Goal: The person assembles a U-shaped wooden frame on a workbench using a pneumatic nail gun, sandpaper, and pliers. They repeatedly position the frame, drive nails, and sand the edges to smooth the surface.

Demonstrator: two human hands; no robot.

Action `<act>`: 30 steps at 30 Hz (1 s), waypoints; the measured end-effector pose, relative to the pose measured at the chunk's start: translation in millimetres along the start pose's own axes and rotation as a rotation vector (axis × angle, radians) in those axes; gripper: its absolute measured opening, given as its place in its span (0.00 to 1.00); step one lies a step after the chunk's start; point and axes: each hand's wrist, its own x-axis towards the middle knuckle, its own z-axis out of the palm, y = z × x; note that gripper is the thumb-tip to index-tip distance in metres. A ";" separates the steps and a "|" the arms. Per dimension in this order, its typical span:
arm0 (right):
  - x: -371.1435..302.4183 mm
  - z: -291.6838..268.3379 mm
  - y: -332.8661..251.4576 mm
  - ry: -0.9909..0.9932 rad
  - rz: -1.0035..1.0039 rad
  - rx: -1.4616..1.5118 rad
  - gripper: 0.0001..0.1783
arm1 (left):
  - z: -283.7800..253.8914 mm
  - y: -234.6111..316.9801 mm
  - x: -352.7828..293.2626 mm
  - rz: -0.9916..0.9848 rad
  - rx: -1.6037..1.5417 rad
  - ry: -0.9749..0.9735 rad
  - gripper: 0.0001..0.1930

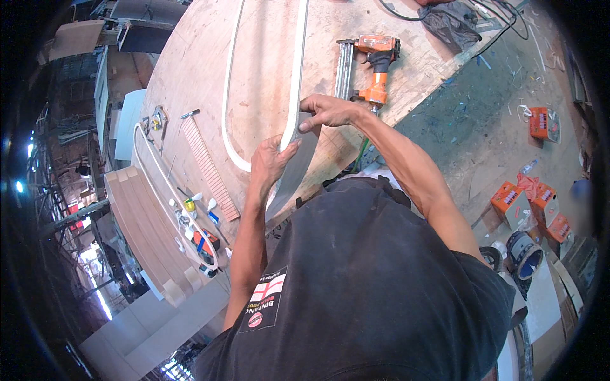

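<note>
Left forearm (254,222): bare, extended toward 12 o'clock. Left hand (268,160): placed at 10 to 11 o'clock of view centre; digits bent in a closed grip, left thumb (291,150) directed toward 2 o'clock; remaining fingertips apparently curled under, though mostly hidden. Right forearm (403,155): bare, bent at the elbow, angled toward 10 to 11 o'clock. Right hand (330,112): held at 2 o'clock of its counterpart, pinched closed, right thumb (309,124) pointed toward 8 o'clock.
</note>
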 end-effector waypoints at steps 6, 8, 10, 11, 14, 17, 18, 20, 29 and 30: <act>2.1 -2.3 5.0 -0.044 0.002 0.104 0.25 | 2.7 -7.1 1.7 0.005 -0.002 0.024 0.18; 1.3 2.7 4.0 0.004 -0.046 0.041 0.25 | 1.0 -7.0 3.3 0.026 0.003 0.030 0.18; -0.7 5.0 3.3 0.031 -0.048 0.019 0.25 | -3.7 -0.2 2.5 0.057 0.025 0.018 0.19; -2.0 5.9 3.7 0.027 -0.029 0.035 0.25 | -5.9 -0.2 2.3 0.101 0.020 0.040 0.18; -2.6 4.6 8.4 0.036 -0.029 0.032 0.26 | -8.8 6.3 8.3 0.218 -0.024 0.089 0.17; -2.8 5.3 13.0 0.062 -0.030 0.003 0.26 | -3.6 34.8 33.9 0.298 -0.104 0.147 0.19; -0.8 4.6 16.9 0.072 -0.015 -0.009 0.25 | -1.5 38.8 50.5 0.333 -0.120 0.184 0.20; -0.7 7.4 16.1 0.087 -0.010 -0.032 0.25 | 5.9 46.0 71.2 0.346 -0.228 0.213 0.22; -9.1 23.0 -3.1 0.158 -0.177 -0.046 0.21 | 13.0 60.0 103.6 0.176 -0.578 0.081 0.26; -11.4 24.1 -6.1 0.176 -0.174 -0.069 0.21 | 13.0 62.5 103.2 0.179 -0.568 0.092 0.26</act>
